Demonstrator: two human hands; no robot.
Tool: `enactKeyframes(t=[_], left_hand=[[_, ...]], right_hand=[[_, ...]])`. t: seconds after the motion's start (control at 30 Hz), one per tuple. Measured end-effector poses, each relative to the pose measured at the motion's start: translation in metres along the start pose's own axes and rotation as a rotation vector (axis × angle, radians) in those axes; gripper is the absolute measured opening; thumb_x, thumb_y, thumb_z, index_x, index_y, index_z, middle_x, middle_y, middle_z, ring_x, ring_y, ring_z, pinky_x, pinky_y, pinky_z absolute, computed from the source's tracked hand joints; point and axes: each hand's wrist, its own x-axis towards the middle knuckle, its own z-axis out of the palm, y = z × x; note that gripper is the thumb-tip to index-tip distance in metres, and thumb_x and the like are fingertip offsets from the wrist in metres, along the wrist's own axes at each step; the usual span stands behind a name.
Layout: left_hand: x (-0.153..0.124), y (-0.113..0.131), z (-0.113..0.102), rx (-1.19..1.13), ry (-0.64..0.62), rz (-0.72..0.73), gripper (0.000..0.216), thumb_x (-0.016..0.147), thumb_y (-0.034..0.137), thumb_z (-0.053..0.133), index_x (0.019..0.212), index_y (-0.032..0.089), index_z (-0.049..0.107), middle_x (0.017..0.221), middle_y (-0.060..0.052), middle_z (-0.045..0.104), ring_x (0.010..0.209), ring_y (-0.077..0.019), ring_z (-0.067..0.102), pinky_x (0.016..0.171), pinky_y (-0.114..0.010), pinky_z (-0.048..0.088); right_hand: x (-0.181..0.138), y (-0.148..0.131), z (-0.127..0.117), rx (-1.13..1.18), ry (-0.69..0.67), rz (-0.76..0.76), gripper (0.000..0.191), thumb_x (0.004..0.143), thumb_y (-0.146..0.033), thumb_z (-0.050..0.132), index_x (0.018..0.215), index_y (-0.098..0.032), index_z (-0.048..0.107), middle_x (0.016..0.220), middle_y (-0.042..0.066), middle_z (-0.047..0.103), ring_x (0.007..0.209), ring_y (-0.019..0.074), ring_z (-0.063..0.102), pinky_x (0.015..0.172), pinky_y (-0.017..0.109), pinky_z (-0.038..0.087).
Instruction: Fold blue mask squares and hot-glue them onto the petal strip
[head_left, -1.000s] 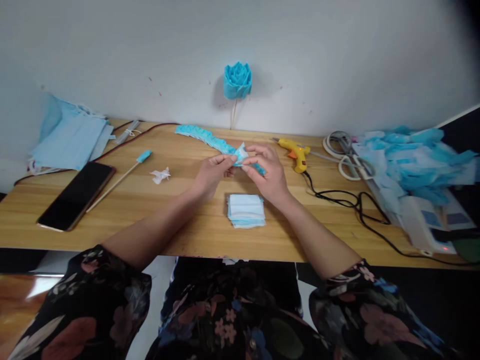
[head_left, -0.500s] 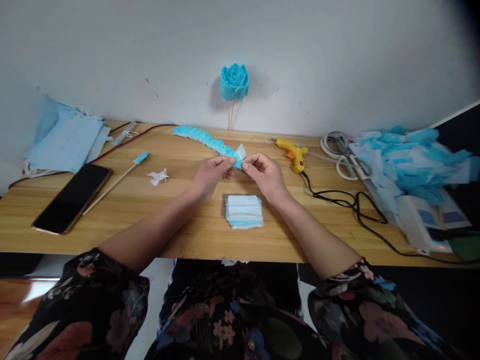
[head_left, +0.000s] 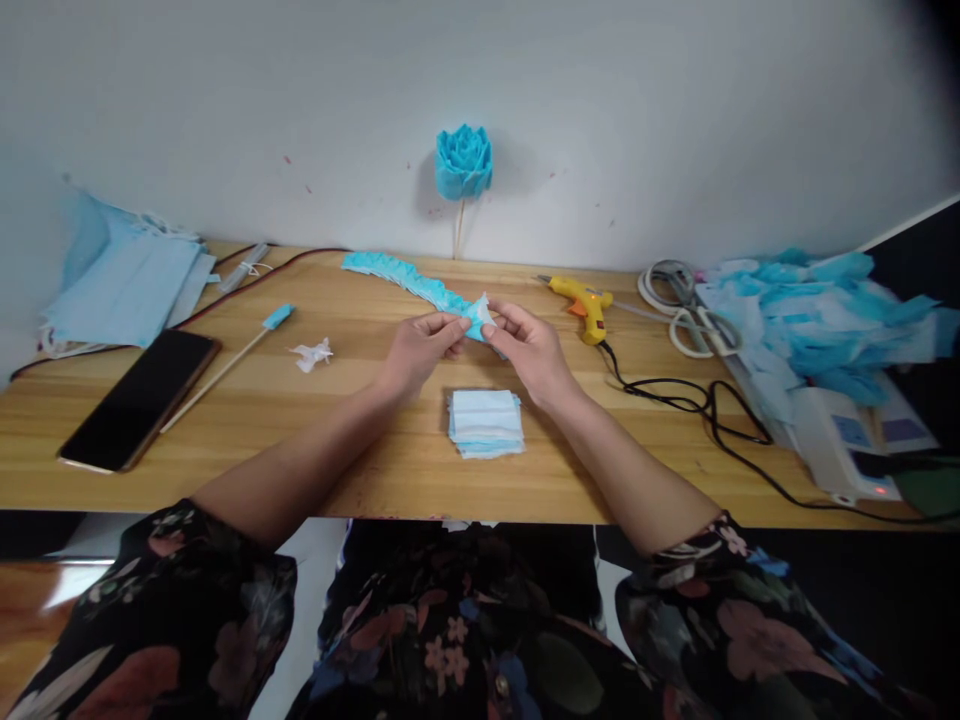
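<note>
A strip of overlapping folded blue mask-fabric petals (head_left: pixel 405 275) runs from the back of the table to my hands. My left hand (head_left: pixel 420 352) pinches its near end between thumb and fingers. From the other side my right hand (head_left: pixel 531 350) grips the same end, thumb pressed on the blue-and-white piece there. The fingers partly hide that piece. Just below my hands lies a stack of square-cut mask fabric (head_left: pixel 486 422). Behind them a blue fabric rose (head_left: pixel 463 163) on a thin stick stands against the wall.
To the right are a yellow glue gun (head_left: pixel 585 305), scissors (head_left: pixel 686 310), a heap of blue scraps (head_left: pixel 810 320) and a white device (head_left: pixel 844 440). Leftward lie a phone (head_left: pixel 142 400), a blue-tipped stick (head_left: pixel 225 372), a white scrap (head_left: pixel 311 354) and face masks (head_left: pixel 127 280).
My right thumb and fingers have closed flatter over the end piece, and its upright white corner has folded down somewhat. The view has shifted slightly.
</note>
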Motion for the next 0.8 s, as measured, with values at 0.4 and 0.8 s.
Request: enactKeyframes(t=[0.4,0.8], left_hand=[[-0.0040,0.0040,0.0023,0.105,-0.007,0.053,0.027,0.082,0.034,0.076,0.063,0.017,0.065,0.060,0.001,0.059,0.058,-0.0097,0.050,0.062,-0.024,0.042],[-0.0032,0.0023,0.0006,-0.027,-0.032,0.022,0.037,0.085,0.052,0.071,0.082,0.016,0.068,0.066,-0.001,0.065,0.059,-0.0110,0.058,0.060,-0.024,0.045]], right_hand=[[-0.0017,-0.0062,-0.0012,-0.011,-0.032,0.062,0.028,0.074,-0.046,0.076,0.079,-0.021,0.065,0.067,-0.004,0.050,0.064,0.0108,0.040,0.060,0.027,0.030],[-0.0024,-0.0073,-0.0014,-0.002,0.007,0.030,0.031,0.078,-0.048,0.073,0.073,-0.020,0.060,0.064,-0.004,0.047,0.062,0.0105,0.037,0.059,0.027,0.028]])
